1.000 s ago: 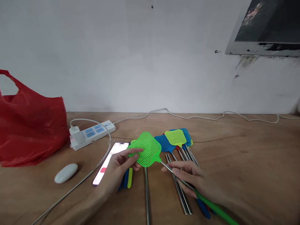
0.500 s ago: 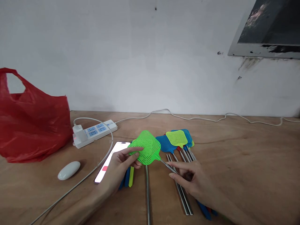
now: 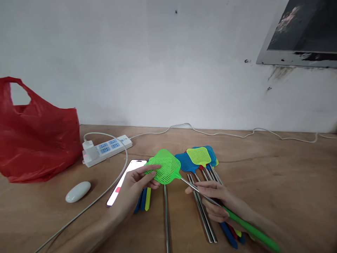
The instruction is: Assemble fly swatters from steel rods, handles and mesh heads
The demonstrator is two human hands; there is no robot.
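Observation:
A bright green fly swatter [image 3: 170, 167] slants across the middle of the view. My left hand [image 3: 138, 182] pinches the left edge of its perforated head, thumb and index finger on top. My right hand [image 3: 219, 200] is closed around the metal shaft, just above the green handle [image 3: 252, 230] that runs toward the lower right. Beyond the right hand lies a pile of swatters, with a yellow-green head [image 3: 199, 156] over a blue head [image 3: 186, 161]. Loose metal tubes [image 3: 204, 216] lie by the right hand, and one metal rod [image 3: 166, 219] extends below the held head.
Left of the hands are a lit phone [image 3: 118, 189], a white mouse [image 3: 78, 192], a power strip [image 3: 110, 149] and a red plastic bag [image 3: 42, 144]. Blue and yellow handles [image 3: 147, 199] lie by the left hand. A white cable [image 3: 92, 205] crosses the wooden table.
The right hand has shifted down and right along the swatter, and its green handle now shows below that hand. My left hand keeps its grip on the head.

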